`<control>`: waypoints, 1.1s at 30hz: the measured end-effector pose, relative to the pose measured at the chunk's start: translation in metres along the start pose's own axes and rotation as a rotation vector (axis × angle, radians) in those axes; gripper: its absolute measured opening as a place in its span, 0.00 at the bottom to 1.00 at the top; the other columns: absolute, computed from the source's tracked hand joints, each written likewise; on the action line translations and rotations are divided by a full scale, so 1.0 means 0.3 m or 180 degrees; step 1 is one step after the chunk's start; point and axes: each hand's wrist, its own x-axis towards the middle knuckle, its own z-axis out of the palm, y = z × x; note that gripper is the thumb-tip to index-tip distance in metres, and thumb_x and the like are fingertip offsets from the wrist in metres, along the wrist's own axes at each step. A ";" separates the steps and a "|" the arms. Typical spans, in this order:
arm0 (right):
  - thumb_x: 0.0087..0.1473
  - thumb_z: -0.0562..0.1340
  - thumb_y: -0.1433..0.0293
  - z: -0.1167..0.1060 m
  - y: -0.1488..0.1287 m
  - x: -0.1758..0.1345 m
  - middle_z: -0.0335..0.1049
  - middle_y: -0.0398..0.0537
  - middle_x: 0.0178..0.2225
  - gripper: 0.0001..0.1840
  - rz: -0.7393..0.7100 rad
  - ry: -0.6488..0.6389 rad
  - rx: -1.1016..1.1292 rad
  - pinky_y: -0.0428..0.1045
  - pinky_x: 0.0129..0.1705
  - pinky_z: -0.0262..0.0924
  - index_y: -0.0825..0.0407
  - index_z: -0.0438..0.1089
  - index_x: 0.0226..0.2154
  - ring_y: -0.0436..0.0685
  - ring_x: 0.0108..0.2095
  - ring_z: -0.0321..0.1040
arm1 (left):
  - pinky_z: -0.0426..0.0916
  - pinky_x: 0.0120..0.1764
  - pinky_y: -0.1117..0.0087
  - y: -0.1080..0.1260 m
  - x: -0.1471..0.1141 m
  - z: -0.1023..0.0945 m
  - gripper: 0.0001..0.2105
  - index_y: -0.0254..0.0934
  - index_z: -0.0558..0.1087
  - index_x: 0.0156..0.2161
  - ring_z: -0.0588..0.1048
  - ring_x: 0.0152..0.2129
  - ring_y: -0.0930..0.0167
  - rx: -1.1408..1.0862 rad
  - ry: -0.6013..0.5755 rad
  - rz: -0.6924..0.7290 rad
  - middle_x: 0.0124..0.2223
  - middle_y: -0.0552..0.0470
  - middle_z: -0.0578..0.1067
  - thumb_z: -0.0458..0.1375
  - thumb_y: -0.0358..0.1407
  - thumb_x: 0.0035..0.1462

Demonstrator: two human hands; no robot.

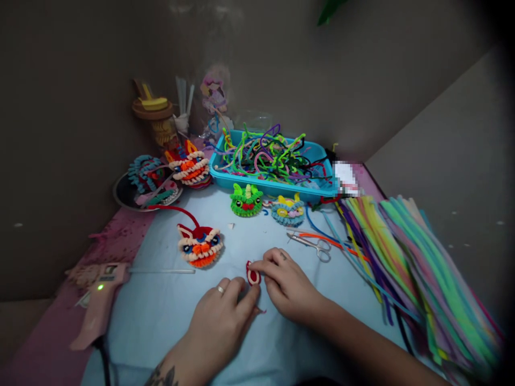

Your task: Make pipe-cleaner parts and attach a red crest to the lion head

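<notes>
Between my two hands is a small oval of bent pipe cleaner [253, 277], dark red with a cream ring inside, close to the cloth. My left hand [217, 324], with a ring on one finger, pinches its lower edge. From above and the right, the fingertips of my right hand [292, 287] grip its upper side. A thin reddish strand shows just below the left fingertips. Up and left of the hands lies a lion-head figure [201, 246] of red, cream, blue and orange pipe cleaner, a long red stem trailing from it.
A pink glue gun [98, 300] with a green light lies left, its glue stick pointing right. Scissors [309, 244] are beyond the right hand. A blue basket [273, 185] holds tangled pipe cleaners; bundled pipe cleaners [426, 268] spread right. Green [246, 202] and blue-yellow heads [287, 210] sit before the basket.
</notes>
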 end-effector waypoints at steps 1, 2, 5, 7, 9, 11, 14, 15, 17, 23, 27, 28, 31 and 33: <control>0.46 0.53 0.84 0.000 0.000 0.000 0.60 0.49 0.37 0.25 0.0003 0.0003 -0.0001 0.54 0.43 0.58 0.49 0.68 0.45 0.57 0.39 0.58 | 0.67 0.27 0.67 0.001 0.001 -0.002 0.14 0.39 0.67 0.49 0.69 0.29 0.67 -0.0017 0.0006 -0.0004 0.37 0.47 0.69 0.50 0.39 0.60; 0.46 0.53 0.84 0.000 0.000 0.000 0.60 0.49 0.37 0.25 0.0007 0.0003 -0.0002 0.55 0.43 0.59 0.49 0.68 0.44 0.58 0.39 0.58 | 0.67 0.27 0.67 0.002 0.001 -0.006 0.13 0.39 0.67 0.49 0.69 0.28 0.67 -0.0037 0.0036 0.0016 0.36 0.47 0.69 0.51 0.38 0.60; 0.45 0.53 0.84 0.001 0.000 -0.002 0.60 0.49 0.37 0.25 0.0032 0.0008 0.0003 0.54 0.42 0.59 0.49 0.68 0.44 0.58 0.40 0.58 | 0.65 0.25 0.70 0.005 -0.002 -0.020 0.11 0.38 0.68 0.46 0.69 0.26 0.69 -0.0146 0.0257 0.0203 0.33 0.49 0.70 0.53 0.35 0.58; 0.45 0.53 0.85 0.000 0.000 -0.003 0.60 0.49 0.37 0.25 0.0045 0.0012 0.0011 0.54 0.42 0.59 0.49 0.68 0.43 0.57 0.40 0.58 | 0.64 0.24 0.70 0.005 -0.009 -0.028 0.09 0.37 0.68 0.43 0.68 0.25 0.70 -0.0268 0.0462 0.0278 0.32 0.50 0.71 0.54 0.32 0.57; 0.45 0.53 0.85 -0.001 0.001 -0.004 0.60 0.49 0.37 0.25 0.0041 0.0014 0.0029 0.53 0.42 0.58 0.50 0.68 0.43 0.57 0.39 0.58 | 0.64 0.26 0.70 0.001 -0.016 -0.031 0.06 0.35 0.67 0.40 0.68 0.25 0.70 -0.0465 0.0642 0.0223 0.33 0.49 0.72 0.53 0.28 0.56; 0.45 0.53 0.85 -0.002 0.001 -0.004 0.60 0.49 0.37 0.25 0.0029 0.0009 0.0059 0.53 0.42 0.58 0.50 0.68 0.44 0.57 0.39 0.58 | 0.66 0.29 0.70 -0.006 -0.019 -0.030 0.07 0.34 0.66 0.38 0.69 0.28 0.70 -0.0666 0.0755 0.0113 0.38 0.46 0.74 0.52 0.24 0.54; 0.45 0.53 0.85 -0.003 0.004 -0.005 0.60 0.49 0.37 0.25 0.0030 -0.0001 0.0075 0.54 0.42 0.58 0.50 0.68 0.44 0.57 0.40 0.58 | 0.67 0.30 0.69 -0.011 -0.015 -0.028 0.08 0.33 0.66 0.39 0.69 0.29 0.70 -0.0721 0.0658 0.0075 0.43 0.43 0.75 0.52 0.23 0.54; 0.45 0.53 0.84 -0.003 0.005 -0.005 0.60 0.49 0.37 0.25 0.0028 0.0002 0.0075 0.54 0.42 0.58 0.50 0.68 0.45 0.57 0.40 0.58 | 0.67 0.29 0.69 -0.011 -0.012 -0.027 0.09 0.32 0.66 0.41 0.68 0.28 0.69 -0.0662 0.0599 0.0126 0.44 0.44 0.75 0.53 0.24 0.54; 0.46 0.53 0.84 -0.002 0.007 -0.005 0.59 0.49 0.37 0.25 0.0020 0.0004 0.0079 0.54 0.42 0.58 0.50 0.68 0.44 0.57 0.40 0.58 | 0.66 0.26 0.69 -0.009 -0.007 -0.025 0.10 0.32 0.67 0.43 0.68 0.27 0.69 -0.0531 0.0492 0.0218 0.44 0.45 0.76 0.54 0.26 0.54; 0.46 0.53 0.84 -0.003 0.007 -0.003 0.60 0.49 0.36 0.24 0.0012 -0.0011 0.0096 0.53 0.42 0.58 0.49 0.68 0.44 0.57 0.39 0.58 | 0.67 0.26 0.69 -0.007 -0.009 -0.013 0.13 0.31 0.66 0.47 0.69 0.28 0.68 -0.0361 0.0287 0.0276 0.37 0.46 0.77 0.52 0.26 0.55; 0.46 0.53 0.84 -0.004 0.005 -0.003 0.60 0.48 0.36 0.24 0.0017 -0.0020 0.0079 0.53 0.42 0.58 0.49 0.68 0.44 0.57 0.39 0.58 | 0.67 0.25 0.69 -0.009 -0.003 -0.010 0.13 0.31 0.66 0.47 0.69 0.28 0.68 -0.0318 0.0266 0.0336 0.37 0.46 0.77 0.52 0.27 0.55; 0.46 0.53 0.84 -0.004 0.004 -0.002 0.60 0.48 0.36 0.24 0.0020 -0.0022 0.0071 0.53 0.42 0.58 0.49 0.68 0.43 0.57 0.39 0.58 | 0.67 0.25 0.70 -0.008 0.001 -0.010 0.13 0.31 0.67 0.47 0.69 0.27 0.68 -0.0301 0.0263 0.0340 0.37 0.46 0.77 0.52 0.27 0.56; 0.46 0.53 0.84 -0.002 0.005 -0.003 0.60 0.49 0.37 0.24 0.0038 -0.0036 0.0046 0.54 0.43 0.58 0.49 0.68 0.44 0.57 0.40 0.58 | 0.67 0.25 0.70 -0.003 0.008 -0.013 0.10 0.32 0.68 0.45 0.69 0.27 0.69 -0.0231 0.0295 0.0354 0.38 0.46 0.77 0.52 0.29 0.57; 0.45 0.53 0.84 -0.001 0.006 -0.003 0.60 0.49 0.37 0.24 0.0047 -0.0028 0.0048 0.54 0.43 0.58 0.49 0.68 0.44 0.57 0.40 0.58 | 0.67 0.24 0.70 -0.001 0.001 -0.018 0.08 0.33 0.68 0.42 0.69 0.27 0.69 -0.0202 0.0335 0.0381 0.40 0.47 0.77 0.53 0.29 0.57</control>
